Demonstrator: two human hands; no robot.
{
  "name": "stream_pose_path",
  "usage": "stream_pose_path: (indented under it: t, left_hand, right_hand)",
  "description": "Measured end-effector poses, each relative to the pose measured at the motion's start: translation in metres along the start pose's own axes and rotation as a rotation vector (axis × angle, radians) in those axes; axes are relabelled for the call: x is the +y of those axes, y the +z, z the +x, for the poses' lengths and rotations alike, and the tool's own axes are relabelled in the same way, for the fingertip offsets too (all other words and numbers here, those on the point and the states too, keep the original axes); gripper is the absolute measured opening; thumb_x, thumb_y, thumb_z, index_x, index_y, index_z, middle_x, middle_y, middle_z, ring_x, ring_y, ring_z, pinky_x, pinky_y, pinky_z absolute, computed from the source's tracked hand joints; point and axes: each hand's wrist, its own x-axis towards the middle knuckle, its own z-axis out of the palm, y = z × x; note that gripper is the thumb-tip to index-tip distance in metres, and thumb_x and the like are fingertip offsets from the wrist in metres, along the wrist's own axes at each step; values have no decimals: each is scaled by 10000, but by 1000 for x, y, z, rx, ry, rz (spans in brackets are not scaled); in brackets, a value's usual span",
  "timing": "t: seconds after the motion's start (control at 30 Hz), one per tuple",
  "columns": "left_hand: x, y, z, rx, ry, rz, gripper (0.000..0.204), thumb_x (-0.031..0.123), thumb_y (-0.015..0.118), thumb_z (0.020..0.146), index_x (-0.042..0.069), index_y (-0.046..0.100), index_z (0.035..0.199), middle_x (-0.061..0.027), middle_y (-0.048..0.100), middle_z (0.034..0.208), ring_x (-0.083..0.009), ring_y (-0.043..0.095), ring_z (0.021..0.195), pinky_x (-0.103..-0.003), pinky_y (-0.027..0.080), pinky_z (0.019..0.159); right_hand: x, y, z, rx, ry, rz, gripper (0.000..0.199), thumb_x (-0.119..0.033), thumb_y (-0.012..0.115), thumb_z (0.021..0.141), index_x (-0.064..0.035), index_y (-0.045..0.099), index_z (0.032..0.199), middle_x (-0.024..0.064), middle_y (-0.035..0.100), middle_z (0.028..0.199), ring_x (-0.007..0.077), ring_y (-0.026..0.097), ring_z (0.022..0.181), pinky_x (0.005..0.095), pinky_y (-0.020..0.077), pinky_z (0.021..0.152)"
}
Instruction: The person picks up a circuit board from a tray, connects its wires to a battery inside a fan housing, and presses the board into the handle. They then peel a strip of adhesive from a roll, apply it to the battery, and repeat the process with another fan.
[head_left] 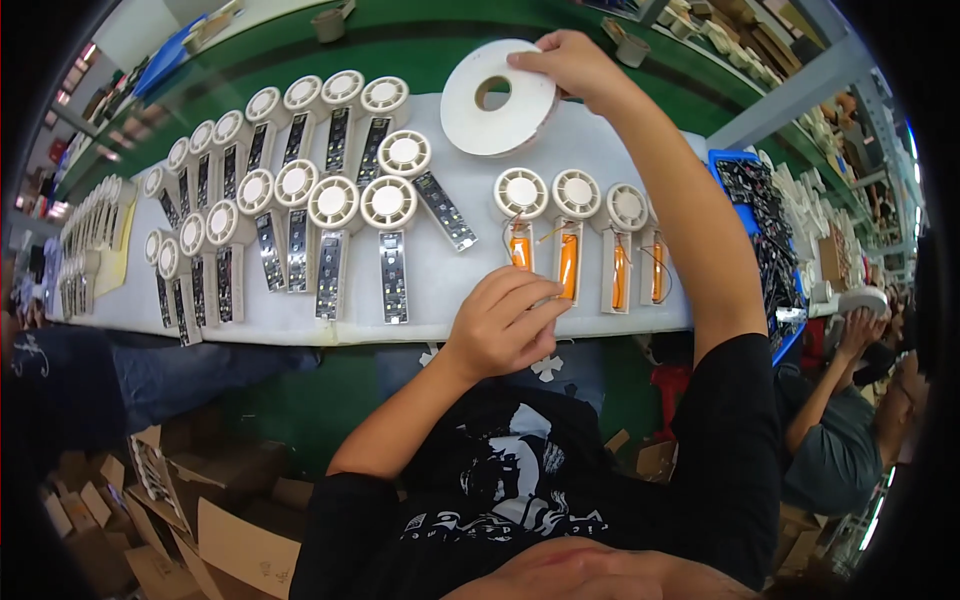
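**Asker:** What surrounds the person?

**Describer:** Workshop benches fill the view, with a green table (440, 45) carrying a white mat (440, 290). Everything below is placed relative to that mat. Cardboard boxes (215, 530) sit on the floor beneath its near edge, and a blue bin (745, 215) of dark parts stands just past its right end. Another person (840, 420) sits farther right of that bin.

**Asker:** What lies on the mat?

**Describer:** Rows of half-built handheld fans (300, 215) with round white heads and dark circuit strips cover the left and middle of the mat. Toward the right end, four fans with orange batteries (590, 245) lie side by side.

**Asker:** What are the hands doing?

**Describer:** The right hand (575, 65) is raised above the mat's far edge, fingers closed on the rim of a large white tape roll (500, 100), which is held tilted in the air. The left hand (505, 320) hovers over the mat's near edge, just in front of the battery fans, fingers curled with thumb and fingertips pinched together. I cannot tell whether anything is between them.
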Motion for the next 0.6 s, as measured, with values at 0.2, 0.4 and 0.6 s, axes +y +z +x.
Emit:
stream_pose_path:
  t: [0.2, 0.4, 0.6]
  left_hand:
    - [27, -18, 28, 345, -105, 25, 457, 162, 797, 757, 86, 649, 1183, -111, 656, 1139, -294, 634, 1014, -496, 503, 958]
    - [16, -41, 35, -138, -165, 381, 782, 401, 853, 738, 59, 520, 1357, -138, 594, 1292, -306, 590, 1122, -587, 347, 1065]
    - [32, -74, 39, -93, -291, 380, 729, 341, 796, 768, 20, 519, 1362, -133, 595, 1247, -291, 577, 1103, -489, 345, 962]
  right_hand:
    - [-42, -24, -109, 50, -110, -27, 471, -331, 796, 848, 41, 653, 1099, 104, 709, 865, 140, 670, 735, 280, 536, 664]
    - [-49, 3, -159, -48, -142, -59, 412, -256, 732, 915, 63, 634, 1156, 120, 725, 969, 144, 674, 875, 274, 534, 759]
    - [-35, 44, -228, 404, -638, 43, 324, -97, 701, 909, 59, 636, 1186, 140, 733, 1101, 192, 669, 948, 316, 532, 827]
